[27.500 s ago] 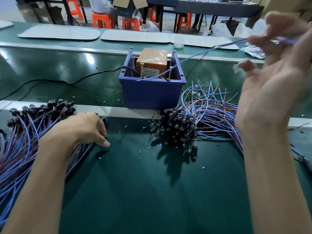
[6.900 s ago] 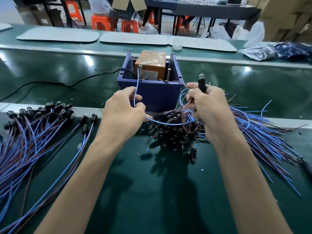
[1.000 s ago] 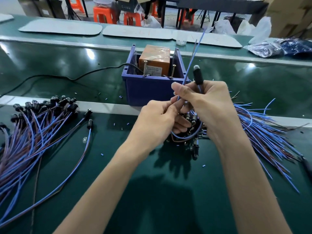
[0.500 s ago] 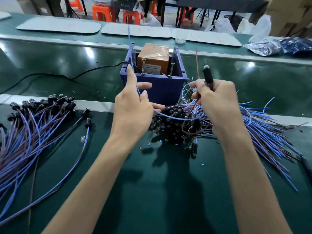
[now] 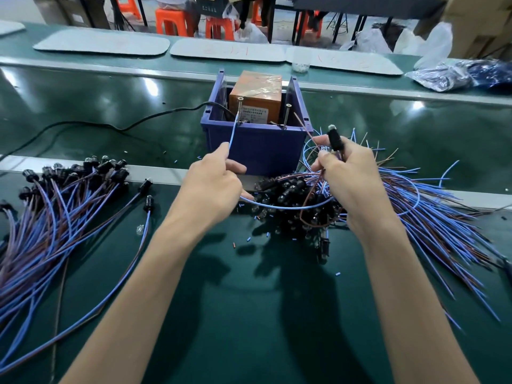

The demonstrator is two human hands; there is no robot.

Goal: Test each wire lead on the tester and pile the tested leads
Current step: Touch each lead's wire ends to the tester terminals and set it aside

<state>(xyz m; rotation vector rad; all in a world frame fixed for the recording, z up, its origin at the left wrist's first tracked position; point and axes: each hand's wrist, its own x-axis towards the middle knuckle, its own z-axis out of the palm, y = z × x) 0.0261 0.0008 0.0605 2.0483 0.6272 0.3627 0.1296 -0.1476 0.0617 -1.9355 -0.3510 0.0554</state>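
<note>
The fingers [image 5: 220,156] of the left hand [image 5: 213,189] pinched the blue wire [image 5: 232,134] of one wire lead [image 5: 277,207]. Its bare tip touched the left screw [image 5: 238,106] on the tester [image 5: 256,90]. The right hand [image 5: 352,178] curled its fingers round the lead's black cap [image 5: 333,138] and pinched its brown wire [image 5: 303,126]. That wire pointed up beside the right screw [image 5: 287,115], and I could not tell if they touched.

The tester was an orange box in a blue bin [image 5: 255,153] on the shiny green counter [image 5: 249,300]. A black cord [image 5: 110,126] ran off to the left. Behind were white mats [image 5: 102,42], plastic bags [image 5: 457,76] and orange stools [image 5: 173,20].

Half a second before, the left hand was higher and the blue wire stuck up over the bin. Now it had come down to the screw.

The lead sagged in a loop between the hands, over the untested heap [image 5: 415,206]. The tested pile [image 5: 55,217] lay far left, its caps at the far end.
</note>
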